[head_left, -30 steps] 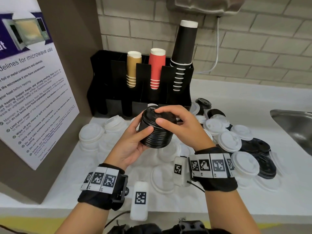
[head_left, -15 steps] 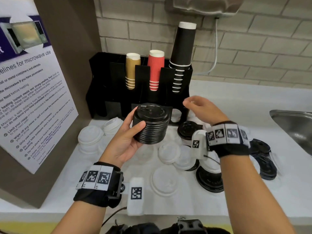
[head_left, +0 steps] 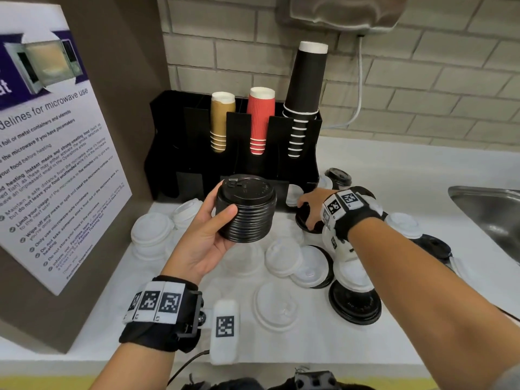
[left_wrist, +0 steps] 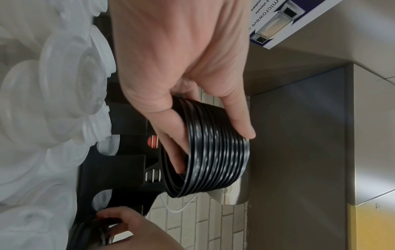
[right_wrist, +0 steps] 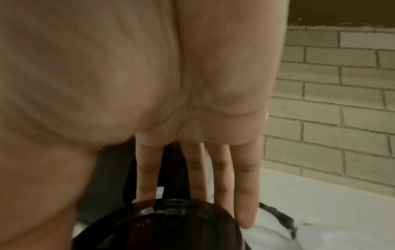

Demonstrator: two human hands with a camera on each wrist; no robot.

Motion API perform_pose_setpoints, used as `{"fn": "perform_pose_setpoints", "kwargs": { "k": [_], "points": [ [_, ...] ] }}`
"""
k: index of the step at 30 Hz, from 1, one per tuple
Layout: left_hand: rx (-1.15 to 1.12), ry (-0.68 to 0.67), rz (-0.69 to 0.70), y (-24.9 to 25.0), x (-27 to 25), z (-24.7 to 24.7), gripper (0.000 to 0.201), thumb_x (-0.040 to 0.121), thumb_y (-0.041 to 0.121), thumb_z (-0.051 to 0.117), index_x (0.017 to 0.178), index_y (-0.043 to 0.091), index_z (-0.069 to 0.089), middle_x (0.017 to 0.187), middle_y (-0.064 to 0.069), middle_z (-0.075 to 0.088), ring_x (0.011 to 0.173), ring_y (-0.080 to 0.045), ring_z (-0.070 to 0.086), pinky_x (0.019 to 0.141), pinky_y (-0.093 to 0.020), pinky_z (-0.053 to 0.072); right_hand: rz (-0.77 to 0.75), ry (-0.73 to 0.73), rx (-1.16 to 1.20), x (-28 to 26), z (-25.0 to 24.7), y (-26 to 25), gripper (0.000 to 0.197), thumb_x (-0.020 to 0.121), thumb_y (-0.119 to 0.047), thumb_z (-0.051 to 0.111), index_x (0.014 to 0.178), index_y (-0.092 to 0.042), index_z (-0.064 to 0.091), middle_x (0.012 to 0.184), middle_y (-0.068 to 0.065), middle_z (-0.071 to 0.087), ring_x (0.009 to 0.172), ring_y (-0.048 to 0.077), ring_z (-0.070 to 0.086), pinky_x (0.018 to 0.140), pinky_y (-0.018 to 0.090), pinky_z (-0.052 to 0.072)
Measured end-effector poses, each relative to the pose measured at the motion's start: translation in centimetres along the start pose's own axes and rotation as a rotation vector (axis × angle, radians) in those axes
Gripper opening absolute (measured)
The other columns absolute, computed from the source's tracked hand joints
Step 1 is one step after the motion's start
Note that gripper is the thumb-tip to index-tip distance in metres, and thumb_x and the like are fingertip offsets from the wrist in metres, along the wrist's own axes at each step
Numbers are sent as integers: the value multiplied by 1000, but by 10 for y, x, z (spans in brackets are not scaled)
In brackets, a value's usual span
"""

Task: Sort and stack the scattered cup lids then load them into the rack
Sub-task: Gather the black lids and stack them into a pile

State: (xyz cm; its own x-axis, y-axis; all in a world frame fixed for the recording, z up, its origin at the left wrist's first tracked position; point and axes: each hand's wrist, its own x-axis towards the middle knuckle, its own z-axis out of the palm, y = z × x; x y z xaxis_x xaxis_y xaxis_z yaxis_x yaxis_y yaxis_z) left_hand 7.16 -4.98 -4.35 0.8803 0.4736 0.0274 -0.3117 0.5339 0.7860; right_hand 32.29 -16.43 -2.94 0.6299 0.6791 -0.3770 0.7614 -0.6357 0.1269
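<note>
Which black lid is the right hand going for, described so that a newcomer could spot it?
Start at the black plastic cup rack against the brick wall, then drop to the white counter below its right end. The black round plastic lid lies there under the right hand, whose fingers reach onto it. Unlike the black lids nearer the sink, it sits closest to the rack.

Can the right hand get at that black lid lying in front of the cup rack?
Probably yes: the right hand is already on the black lid, nothing lying between them; whether it has a grip is unclear.
</note>
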Motion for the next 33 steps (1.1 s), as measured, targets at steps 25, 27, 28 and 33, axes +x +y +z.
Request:
{"fn": "perform_pose_setpoints", "kwargs": {
  "k": [25, 27, 28, 33],
  "points": [
    [60, -103, -59, -8, -8, 8, 75, 67, 22, 76, 136, 30, 50, 118, 0, 69, 109, -21, 67, 74, -29, 57, -464, 800, 1248, -125, -1, -83, 32, 80, -38, 73, 110, -26, 68, 100, -16, 70, 97, 0, 63, 79, 13, 49],
    [69, -106, -74, -9, -8, 8, 76, 66, 21, 77, 137, 29, 50, 117, -1, 70, 108, -22, 67, 73, -29, 57, -456, 812, 1211, -125, -1, -83, 29, 82, -37, 72, 108, -25, 70, 99, -15, 70, 96, 1, 64, 79, 14, 49],
    [76, -109, -78, -10, -8, 8, 75, 68, 19, 76, 138, 29, 50, 117, -2, 69, 108, -22, 67, 72, -29, 57, -451, 811, 1198, -125, -1, -83, 28, 82, -37, 71, 107, -24, 70, 99, -14, 70, 97, 1, 64, 80, 15, 50],
    [81, -119, -94, -10, -10, 5, 65, 74, 13, 70, 134, 30, 53, 118, -3, 70, 107, -22, 68, 73, -28, 57, -466, 761, 1137, -128, -2, -82, 31, 78, -45, 72, 107, -35, 67, 104, -20, 66, 103, -4, 60, 86, 15, 49]
  ]
}}
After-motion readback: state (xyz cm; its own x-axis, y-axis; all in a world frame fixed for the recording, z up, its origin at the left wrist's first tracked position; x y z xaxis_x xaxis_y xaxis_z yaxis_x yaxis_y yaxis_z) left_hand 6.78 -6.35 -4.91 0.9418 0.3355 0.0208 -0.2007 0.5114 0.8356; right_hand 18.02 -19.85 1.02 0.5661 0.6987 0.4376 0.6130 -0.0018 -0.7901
